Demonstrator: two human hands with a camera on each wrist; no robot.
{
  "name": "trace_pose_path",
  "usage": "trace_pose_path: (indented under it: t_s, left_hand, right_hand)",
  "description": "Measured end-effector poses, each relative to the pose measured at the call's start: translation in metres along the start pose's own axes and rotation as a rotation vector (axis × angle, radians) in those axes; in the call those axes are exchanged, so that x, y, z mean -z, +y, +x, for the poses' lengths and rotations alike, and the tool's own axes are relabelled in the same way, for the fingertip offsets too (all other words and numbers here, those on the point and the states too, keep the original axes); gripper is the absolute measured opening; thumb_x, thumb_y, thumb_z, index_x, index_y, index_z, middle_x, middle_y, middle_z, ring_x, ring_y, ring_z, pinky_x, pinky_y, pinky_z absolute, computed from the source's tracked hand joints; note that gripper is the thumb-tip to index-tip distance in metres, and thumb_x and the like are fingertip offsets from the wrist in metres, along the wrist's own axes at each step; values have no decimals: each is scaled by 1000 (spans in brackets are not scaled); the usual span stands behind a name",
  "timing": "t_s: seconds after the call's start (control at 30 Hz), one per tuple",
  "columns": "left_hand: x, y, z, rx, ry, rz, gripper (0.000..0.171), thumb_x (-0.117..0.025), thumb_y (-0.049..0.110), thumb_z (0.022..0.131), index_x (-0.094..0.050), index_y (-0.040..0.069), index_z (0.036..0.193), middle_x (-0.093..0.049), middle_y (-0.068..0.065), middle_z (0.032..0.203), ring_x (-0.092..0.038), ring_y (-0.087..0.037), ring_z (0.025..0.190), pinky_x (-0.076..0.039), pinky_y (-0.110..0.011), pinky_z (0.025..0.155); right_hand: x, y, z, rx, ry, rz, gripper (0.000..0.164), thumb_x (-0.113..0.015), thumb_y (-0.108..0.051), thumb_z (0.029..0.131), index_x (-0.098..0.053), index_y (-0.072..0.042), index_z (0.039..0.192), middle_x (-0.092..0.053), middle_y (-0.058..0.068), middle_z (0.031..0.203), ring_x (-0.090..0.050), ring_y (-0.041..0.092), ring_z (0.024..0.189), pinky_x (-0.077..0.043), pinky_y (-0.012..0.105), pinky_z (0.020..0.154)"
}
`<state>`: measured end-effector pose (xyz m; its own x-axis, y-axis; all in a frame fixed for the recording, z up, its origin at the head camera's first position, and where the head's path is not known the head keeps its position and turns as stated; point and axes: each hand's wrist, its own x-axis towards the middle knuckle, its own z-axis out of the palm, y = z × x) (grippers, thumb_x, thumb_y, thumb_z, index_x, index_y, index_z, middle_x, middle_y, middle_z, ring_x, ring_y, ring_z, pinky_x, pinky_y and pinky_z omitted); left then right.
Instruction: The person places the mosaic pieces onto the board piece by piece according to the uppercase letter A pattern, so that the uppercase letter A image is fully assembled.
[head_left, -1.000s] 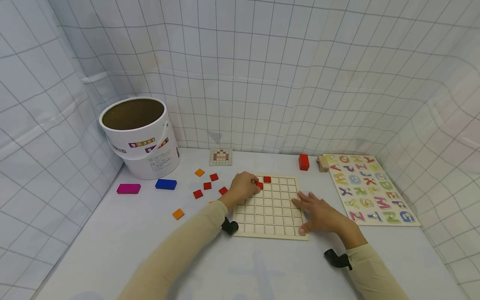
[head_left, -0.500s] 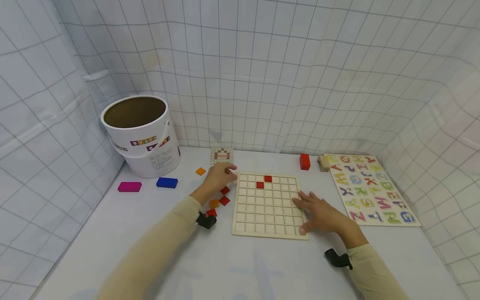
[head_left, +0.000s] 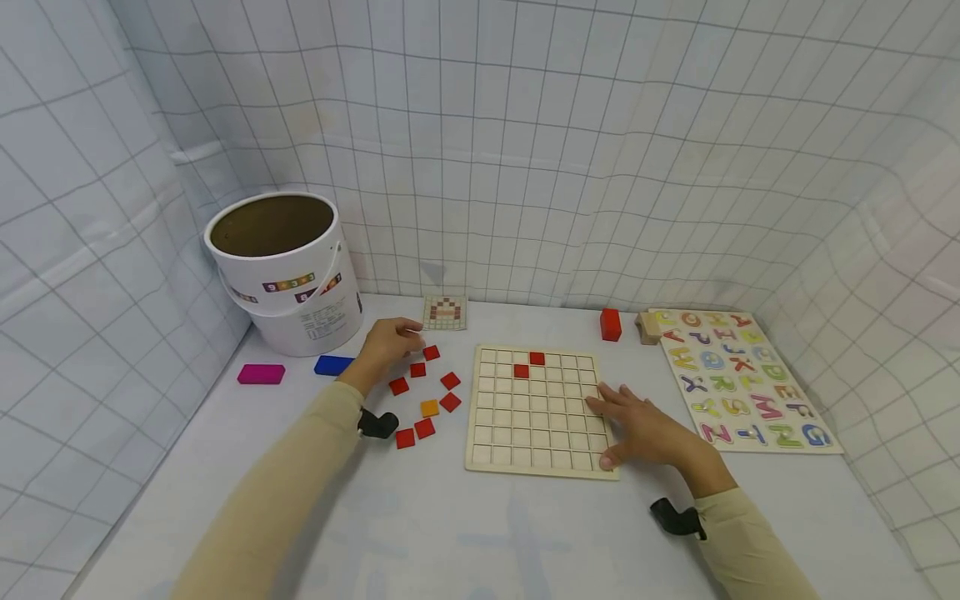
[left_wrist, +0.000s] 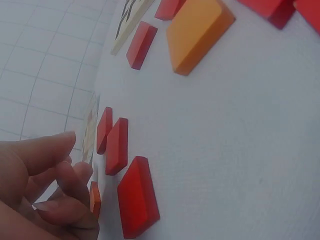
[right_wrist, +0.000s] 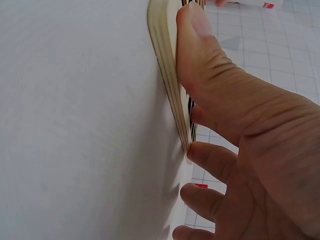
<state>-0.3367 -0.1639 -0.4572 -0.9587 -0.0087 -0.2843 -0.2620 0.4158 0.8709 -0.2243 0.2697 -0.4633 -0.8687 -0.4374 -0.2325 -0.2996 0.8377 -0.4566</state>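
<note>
My left hand (head_left: 392,340) is over the table among loose square tiles, its fingers loosely bent with nothing between them. In the left wrist view an orange tile (left_wrist: 95,199) lies right by those fingertips, with a red tile (left_wrist: 137,197) beyond it. To the right sits a wooden grid board (head_left: 521,429) with two red tiles near its far edge, one (head_left: 537,358) diagonally behind the other (head_left: 521,372). My right hand (head_left: 641,429) rests on the board's right edge, fingers spread. In the right wrist view its thumb (right_wrist: 197,50) lies on the board's rim.
Several red tiles and an orange tile (head_left: 430,408) lie left of the board. A picture card (head_left: 445,313), white bucket (head_left: 300,308), blue block (head_left: 332,365) and magenta block (head_left: 261,374) are farther left. A red block (head_left: 611,325), wooden block (head_left: 648,328) and alphabet board (head_left: 738,375) stand right.
My left hand has let go of a red tile on the grid board and moved left over the loose tiles. The right hand has stayed on the board's edge.
</note>
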Motion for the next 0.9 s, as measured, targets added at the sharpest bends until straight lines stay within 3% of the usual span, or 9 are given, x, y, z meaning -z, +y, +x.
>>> trace_pose_path:
  t_s: [0.17,0.3,0.47,0.9]
  left_hand:
    - [-9,1,0,-30,-17,210,48,-73,15,94,-60,10,140,-61,-16,125,-58,-29,105,-53,-40,97]
    - [-13,3,0,-74,-23,309,49,-75,15,91,-61,8,138,-63,-16,120,-59,-28,100,-54,-38,90]
    - [-16,3,2,-132,-27,365,43,-76,11,89,-64,6,129,-63,-15,113,-59,-27,95,-52,-36,84]
    - [-20,2,-1,-165,-9,490,28,-73,15,93,-68,11,121,-67,-13,112,-60,-27,92,-53,-35,78]
  right_hand:
    - [0,-1,0,4,-1,2,109,-87,-54,66,-42,-13,156,-21,17,168,-11,54,151,-9,73,115]
    - [0,-1,0,5,-1,6,108,-87,-54,67,-42,-13,156,-21,17,168,-11,53,151,-9,73,115]
    - [1,-1,-1,10,0,-2,108,-86,-55,67,-42,-13,156,-21,17,168,-12,53,151,-10,74,114]
    - [0,-1,-1,-4,-6,-1,107,-87,-54,67,-43,-14,156,-21,17,168,-10,54,151,-10,73,115]
